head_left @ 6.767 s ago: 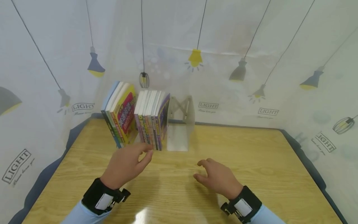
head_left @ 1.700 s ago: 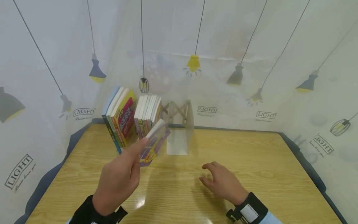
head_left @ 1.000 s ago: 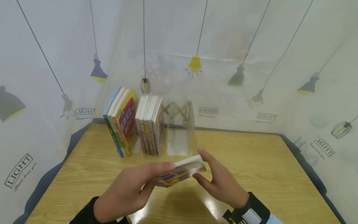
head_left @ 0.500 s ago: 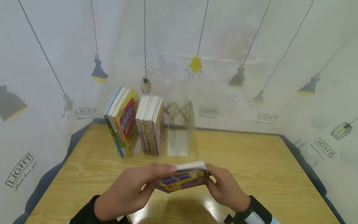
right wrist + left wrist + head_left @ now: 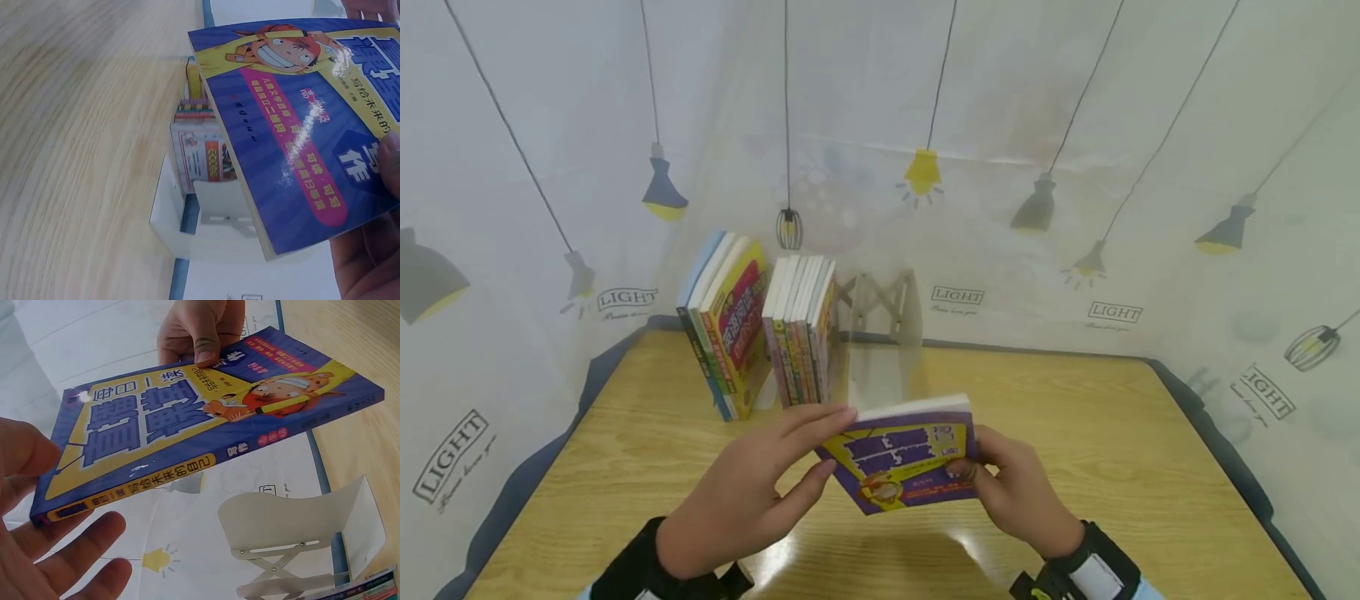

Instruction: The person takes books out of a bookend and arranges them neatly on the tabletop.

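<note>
In the head view a purple and yellow paperback book (image 5: 898, 462) is held up over the table, its cover tilted toward me. My right hand (image 5: 1018, 492) grips its right end, thumb on the cover and fingers behind. At the other end is my left hand (image 5: 760, 483), with spread, fairly straight fingers at the top corner and the thumb at the left edge. The left wrist view shows the book's spine (image 5: 212, 459) and the left fingers (image 5: 81, 550) stretched out below it. Cover print and a cartoon head show in the right wrist view (image 5: 281, 50).
Larger books (image 5: 730, 333) lean at the back left. Beside them stands a row of thin books (image 5: 801, 333). A white bookend (image 5: 880, 375) with a crossed metal frame is to their right, on the wooden table (image 5: 1075, 433). Behind hangs a lamp-printed cloth (image 5: 1000, 100).
The purple book left the row's right end in my left hand and came forward to the middle. My right hand took hold of its right end; the left fingers have since spread and the cover turned up.
</note>
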### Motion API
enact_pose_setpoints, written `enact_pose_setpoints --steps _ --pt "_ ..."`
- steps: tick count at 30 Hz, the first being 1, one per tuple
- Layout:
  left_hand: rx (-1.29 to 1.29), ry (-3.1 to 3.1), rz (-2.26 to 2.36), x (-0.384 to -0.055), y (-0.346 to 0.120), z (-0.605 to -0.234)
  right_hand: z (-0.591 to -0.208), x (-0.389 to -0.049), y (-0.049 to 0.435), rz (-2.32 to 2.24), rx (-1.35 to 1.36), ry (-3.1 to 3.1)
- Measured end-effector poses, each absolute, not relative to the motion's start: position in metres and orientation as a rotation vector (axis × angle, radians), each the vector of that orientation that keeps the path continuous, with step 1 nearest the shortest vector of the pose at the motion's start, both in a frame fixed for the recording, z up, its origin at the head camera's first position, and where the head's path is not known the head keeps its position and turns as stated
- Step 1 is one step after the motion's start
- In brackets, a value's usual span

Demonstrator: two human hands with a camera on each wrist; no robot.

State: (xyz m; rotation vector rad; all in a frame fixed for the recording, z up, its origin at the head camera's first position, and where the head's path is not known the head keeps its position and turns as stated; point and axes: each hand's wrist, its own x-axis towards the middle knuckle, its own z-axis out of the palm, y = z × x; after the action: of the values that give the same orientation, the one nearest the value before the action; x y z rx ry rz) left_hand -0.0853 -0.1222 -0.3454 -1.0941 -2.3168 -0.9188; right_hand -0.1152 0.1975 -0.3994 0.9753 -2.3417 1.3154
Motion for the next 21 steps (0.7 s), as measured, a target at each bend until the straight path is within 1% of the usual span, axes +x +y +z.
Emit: enact_pose_setpoints --steps 8,13,21 --pt "-1.06 -2.369 -0.864 -0.091 -0.124 -0.348 -0.403 -0.125 0.221 1.443 0.767 -2.449" --pt "-1.056 -2.372 -0.834 -0.095 -0.125 -0.35 -0.407 -0.13 0.238 1.535 0.556 -2.518" --pt "-1.028 -2.424 -0.823 -0.098 -0.124 -0.357 -0.405 -0.135 0.262 1.559 0.204 -2.578"
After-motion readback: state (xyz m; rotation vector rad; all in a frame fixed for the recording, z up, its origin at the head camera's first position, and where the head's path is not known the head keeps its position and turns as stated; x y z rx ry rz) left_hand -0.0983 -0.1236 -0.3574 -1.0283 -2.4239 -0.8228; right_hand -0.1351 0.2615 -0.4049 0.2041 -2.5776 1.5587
